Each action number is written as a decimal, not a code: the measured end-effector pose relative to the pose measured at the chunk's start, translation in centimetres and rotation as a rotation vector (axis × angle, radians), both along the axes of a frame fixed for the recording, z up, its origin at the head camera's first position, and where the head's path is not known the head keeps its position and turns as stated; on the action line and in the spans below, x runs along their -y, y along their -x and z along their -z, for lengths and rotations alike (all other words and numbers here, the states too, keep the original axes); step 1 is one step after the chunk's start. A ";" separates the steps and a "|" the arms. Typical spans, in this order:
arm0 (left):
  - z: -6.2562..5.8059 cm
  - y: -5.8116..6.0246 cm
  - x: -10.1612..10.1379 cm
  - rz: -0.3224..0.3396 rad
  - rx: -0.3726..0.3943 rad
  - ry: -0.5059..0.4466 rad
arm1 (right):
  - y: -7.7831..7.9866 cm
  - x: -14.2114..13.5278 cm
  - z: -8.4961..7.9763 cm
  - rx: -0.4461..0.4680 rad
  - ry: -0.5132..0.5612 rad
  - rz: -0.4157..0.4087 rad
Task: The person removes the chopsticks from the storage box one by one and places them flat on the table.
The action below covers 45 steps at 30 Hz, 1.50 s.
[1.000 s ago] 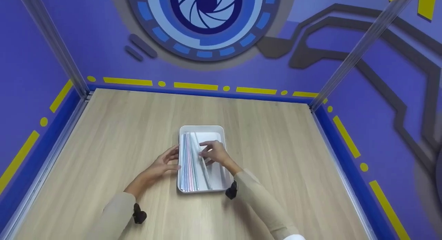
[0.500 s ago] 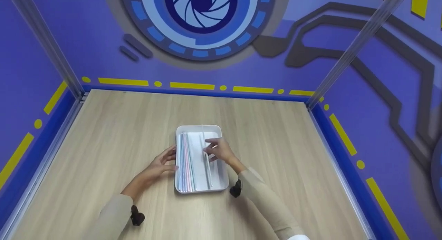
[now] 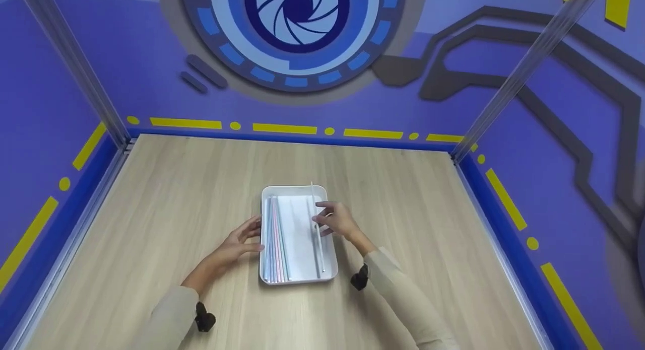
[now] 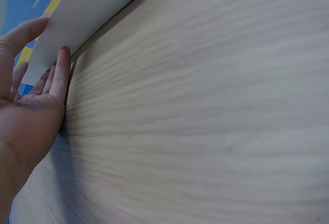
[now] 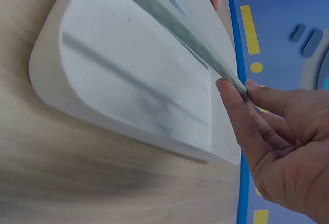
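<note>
A white rectangular tray (image 3: 298,278) lies on the table. Several thin pastel sticks, straw-like and bluish, pink and green, form a bundle (image 3: 274,239) along its left side. Between thumb and fingertips my right hand (image 3: 340,221) pinches one slim pale green stick (image 5: 193,41) over the tray's right side. That stick slants, its far end reaching past the tray's back rim in the head view, and its shadow falls on the tray floor. My left hand (image 3: 239,241) rests against the tray's left wall, fingers nearly straight and thumb at the rim (image 4: 47,18).
Wood-grain table top (image 3: 201,179) surrounds the tray. Blue-purple printed walls (image 3: 282,108) enclose the back and sides, with metal posts (image 3: 90,83) at the corners. Dark wrist cameras (image 3: 204,317) sit at both sleeves.
My right hand has carried the pale stick rightward, away from the bundle, from the tray's middle to its right side. My left hand has stayed at the tray's left wall.
</note>
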<state>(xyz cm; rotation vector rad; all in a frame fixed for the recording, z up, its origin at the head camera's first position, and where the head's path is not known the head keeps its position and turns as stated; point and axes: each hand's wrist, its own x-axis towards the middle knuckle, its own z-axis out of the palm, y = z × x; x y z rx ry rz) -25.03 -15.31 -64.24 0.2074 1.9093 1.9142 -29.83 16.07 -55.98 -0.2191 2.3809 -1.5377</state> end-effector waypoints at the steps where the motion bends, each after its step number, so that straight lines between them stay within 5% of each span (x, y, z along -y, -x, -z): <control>1: 0.1 0.0 0.0 -0.001 0.003 0.000 | 0.0 -0.3 -0.1 -0.001 -0.002 0.008; 21: -0.4 0.1 -0.1 -0.016 0.014 -0.022 | 0.5 -4.6 1.5 -0.085 -0.096 0.187; 30: -0.4 0.2 -0.1 -0.008 0.009 -0.026 | 0.8 -5.3 4.0 0.050 -0.051 0.226; 45: -0.4 -0.3 -0.3 -0.025 0.047 -0.020 | 0.4 -5.4 5.3 0.044 -0.073 0.294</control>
